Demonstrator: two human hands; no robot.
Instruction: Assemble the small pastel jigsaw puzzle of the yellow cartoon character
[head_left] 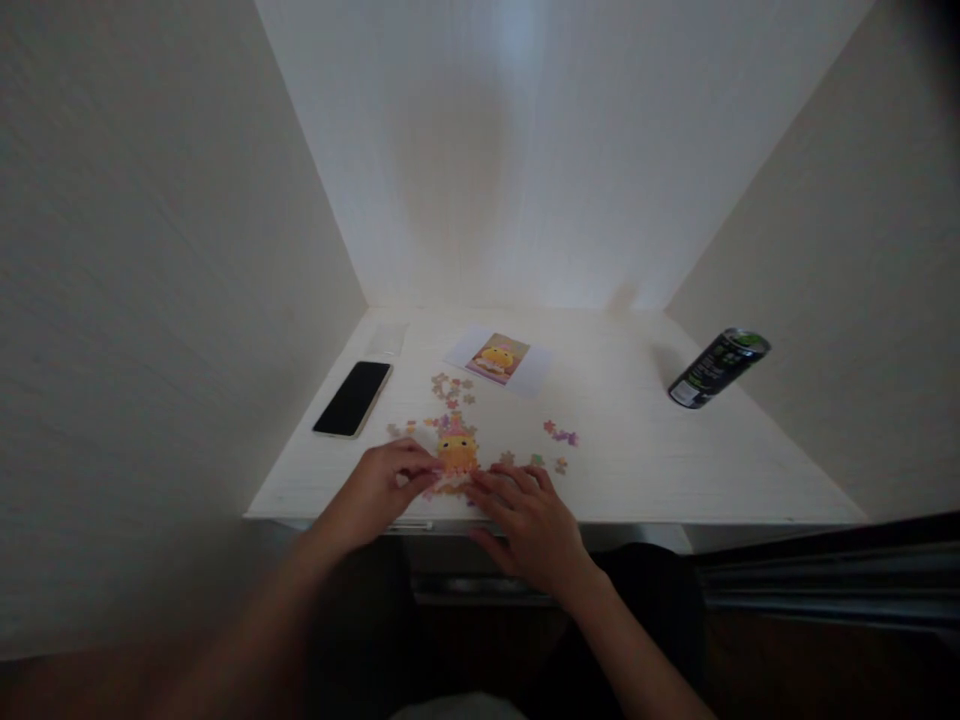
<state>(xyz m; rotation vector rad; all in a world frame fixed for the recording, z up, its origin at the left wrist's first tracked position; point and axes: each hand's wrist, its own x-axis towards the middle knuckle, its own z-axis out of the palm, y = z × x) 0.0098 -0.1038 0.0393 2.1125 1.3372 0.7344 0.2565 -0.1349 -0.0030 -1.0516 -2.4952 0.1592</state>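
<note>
A partly joined jigsaw puzzle [457,450] with a yellow, eyed figure under a pink top lies near the table's front edge. At its left side my left hand [388,484] is closed in a pinch on a small pinkish puzzle piece, mostly covered by the fingers. My right hand [529,515] lies palm down, fingers stretched out, its fingertips touching the puzzle's lower right edge. Loose puzzle pieces [452,388] are scattered above the puzzle, with several more to its left and right. Behind them rests a picture card [498,358] showing the same yellow figure.
A black-screened phone [353,399] lies at the left, with a clear plastic bag [387,339] behind it. A dark drink can [718,368] stands at the right. White panels enclose the table [637,470] at the back and both sides.
</note>
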